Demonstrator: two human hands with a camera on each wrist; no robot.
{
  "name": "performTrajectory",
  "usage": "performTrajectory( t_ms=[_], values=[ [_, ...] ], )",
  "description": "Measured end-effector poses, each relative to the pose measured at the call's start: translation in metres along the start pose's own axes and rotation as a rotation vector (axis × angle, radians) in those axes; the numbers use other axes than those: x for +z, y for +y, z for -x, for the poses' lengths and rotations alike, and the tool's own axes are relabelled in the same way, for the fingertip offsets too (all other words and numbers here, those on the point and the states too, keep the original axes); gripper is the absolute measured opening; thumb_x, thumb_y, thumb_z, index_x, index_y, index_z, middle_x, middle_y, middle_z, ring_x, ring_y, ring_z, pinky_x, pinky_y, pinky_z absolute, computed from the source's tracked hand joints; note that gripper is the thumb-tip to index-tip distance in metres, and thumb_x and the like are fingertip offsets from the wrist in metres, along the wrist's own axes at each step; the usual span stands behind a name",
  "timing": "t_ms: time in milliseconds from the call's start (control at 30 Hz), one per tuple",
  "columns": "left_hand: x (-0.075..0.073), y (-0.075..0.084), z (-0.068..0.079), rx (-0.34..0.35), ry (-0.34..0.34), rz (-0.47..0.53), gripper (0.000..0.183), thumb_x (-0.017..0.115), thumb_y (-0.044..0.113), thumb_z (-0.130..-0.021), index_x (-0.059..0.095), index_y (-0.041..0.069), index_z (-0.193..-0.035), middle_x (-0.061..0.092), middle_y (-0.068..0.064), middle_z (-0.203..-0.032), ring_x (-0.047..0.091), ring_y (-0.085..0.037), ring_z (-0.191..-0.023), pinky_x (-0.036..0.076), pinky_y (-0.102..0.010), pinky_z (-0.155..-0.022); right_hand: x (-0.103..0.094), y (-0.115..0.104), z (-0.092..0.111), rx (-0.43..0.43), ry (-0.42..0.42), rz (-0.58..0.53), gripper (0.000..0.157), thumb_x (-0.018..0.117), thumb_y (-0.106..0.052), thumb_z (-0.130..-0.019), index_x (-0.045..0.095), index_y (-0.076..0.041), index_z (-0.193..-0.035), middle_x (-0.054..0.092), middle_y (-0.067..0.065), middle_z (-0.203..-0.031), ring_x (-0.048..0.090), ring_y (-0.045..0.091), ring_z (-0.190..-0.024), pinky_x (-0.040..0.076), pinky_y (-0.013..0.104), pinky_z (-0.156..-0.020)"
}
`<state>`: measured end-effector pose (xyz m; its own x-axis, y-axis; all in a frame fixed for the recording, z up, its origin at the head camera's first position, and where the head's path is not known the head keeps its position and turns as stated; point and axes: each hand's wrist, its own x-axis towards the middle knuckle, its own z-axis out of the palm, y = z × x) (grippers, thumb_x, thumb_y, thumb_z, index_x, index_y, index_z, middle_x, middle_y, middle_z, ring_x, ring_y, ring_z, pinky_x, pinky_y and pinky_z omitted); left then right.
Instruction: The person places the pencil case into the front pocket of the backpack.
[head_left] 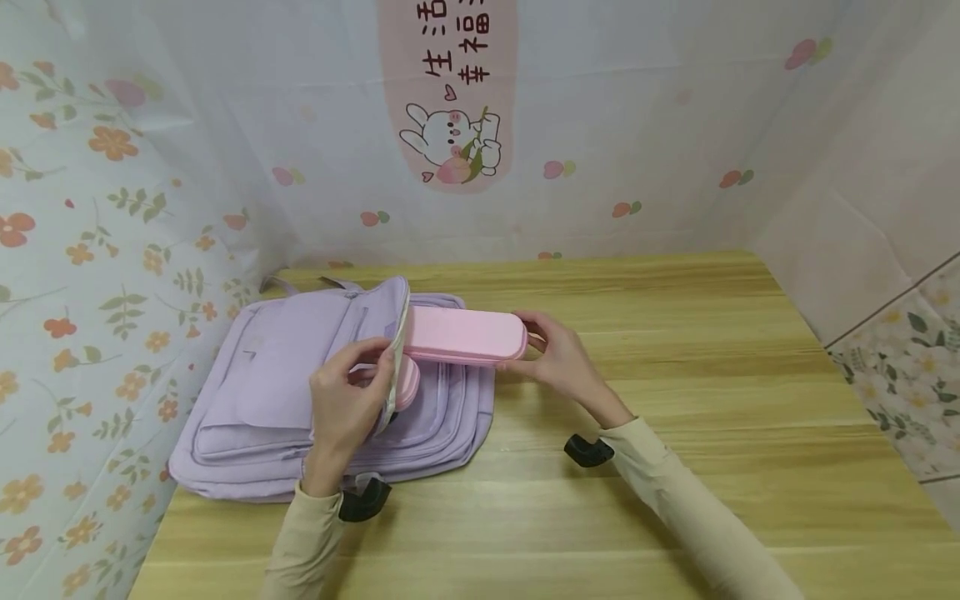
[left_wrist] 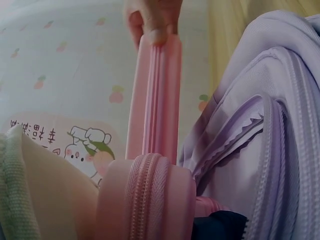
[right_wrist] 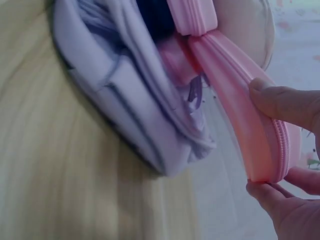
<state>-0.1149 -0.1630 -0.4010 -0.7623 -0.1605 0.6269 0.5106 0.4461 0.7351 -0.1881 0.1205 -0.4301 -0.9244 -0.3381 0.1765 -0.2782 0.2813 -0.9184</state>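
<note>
A lilac backpack (head_left: pixel 288 350) lies flat on the table with its pocket unzipped. My left hand (head_left: pixel 347 398) holds up the edge of the pocket's flap (head_left: pixel 400 333), fingers and thumb bent around it. Sticking out of the opening to the right is a long pink zippered case (head_left: pixel 467 333), its inner end hidden by the flap. My right hand (head_left: pixel 558 357) grips the outer end between thumb and fingers, as the right wrist view confirms. Beside it, a second pink zippered case (left_wrist: pixel 112 200) sits in the opening. Something dark blue (left_wrist: pixel 220 227) shows deeper inside.
The wood-grain table (head_left: pixel 645 508) extends right and in front of the backpack. Behind it hangs a white printed sheet (head_left: pixel 622 108), and a floral sheet (head_left: pixel 97 292) covers the left side. Backpack straps (head_left: pixel 281 285) lie toward the back edge.
</note>
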Motion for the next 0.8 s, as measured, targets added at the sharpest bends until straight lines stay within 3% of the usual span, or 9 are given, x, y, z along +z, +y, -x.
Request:
performTrajectory(
  t_ms=[133,233,367,533,633,800],
  values=[
    [-0.002,0.002,-0.003,0.0,-0.013,-0.02,0.014,0.071,-0.003,-0.088,0.076,-0.003,-0.101,0.076,-0.017,-0.089,0.065,0.005,-0.08,0.058,-0.009,-0.069,0.006,-0.007,-0.013,-0.046,-0.007,-0.023,0.073,0.09,-0.002,-0.073,0.056,0.001,-0.138,0.06,0.018,-0.136,0.058,0.03,-0.129,0.051,0.025,-0.107],
    [-0.003,0.003,-0.004,0.0,-0.023,-0.035,0.014,0.071,-0.002,-0.088,0.076,-0.002,-0.101,0.076,-0.016,-0.09,0.065,0.004,-0.08,0.058,-0.009,-0.069,0.011,-0.011,-0.022,-0.082,-0.014,-0.007,0.073,0.089,-0.003,-0.074,0.057,0.002,-0.139,0.059,0.019,-0.136,0.056,0.032,-0.128,0.052,0.032,-0.108],
    [-0.003,0.002,-0.004,0.01,-0.033,-0.039,0.014,0.071,-0.001,-0.089,0.077,0.0,-0.101,0.077,-0.015,-0.091,0.066,0.002,-0.08,0.058,-0.009,-0.068,0.019,-0.014,-0.03,-0.103,-0.016,0.105,0.076,0.089,-0.009,-0.076,0.054,0.004,-0.142,0.057,0.025,-0.132,0.056,0.037,-0.123,0.054,0.043,-0.107],
    [-0.001,0.002,-0.005,0.024,-0.052,-0.033,0.013,0.073,0.0,-0.088,0.077,0.001,-0.101,0.077,-0.014,-0.092,0.067,-0.001,-0.081,0.058,-0.01,-0.068,0.03,-0.015,-0.036,-0.085,-0.015,0.179,0.078,0.088,-0.011,-0.077,0.051,0.007,-0.143,0.055,0.027,-0.126,0.063,0.039,-0.111,0.058,0.045,-0.101],
    [0.0,0.001,-0.006,0.032,-0.058,-0.034,0.014,0.074,-0.002,-0.087,0.077,0.001,-0.1,0.077,-0.013,-0.092,0.067,-0.002,-0.081,0.058,-0.009,-0.068,0.039,-0.014,-0.037,-0.06,0.009,0.151,0.076,0.089,-0.009,-0.076,0.053,0.008,-0.14,0.058,0.026,-0.126,0.066,0.038,-0.108,0.06,0.042,-0.097],
    [0.001,0.0,-0.007,0.034,-0.065,-0.033,0.014,0.073,-0.002,-0.087,0.078,0.002,-0.1,0.077,-0.012,-0.091,0.067,-0.003,-0.08,0.058,-0.01,-0.068,0.055,-0.014,-0.038,0.006,0.077,0.0,0.066,0.09,-0.003,-0.074,0.056,0.01,-0.129,0.064,0.026,-0.122,0.069,0.036,-0.108,0.06,0.035,-0.096]
  ],
)
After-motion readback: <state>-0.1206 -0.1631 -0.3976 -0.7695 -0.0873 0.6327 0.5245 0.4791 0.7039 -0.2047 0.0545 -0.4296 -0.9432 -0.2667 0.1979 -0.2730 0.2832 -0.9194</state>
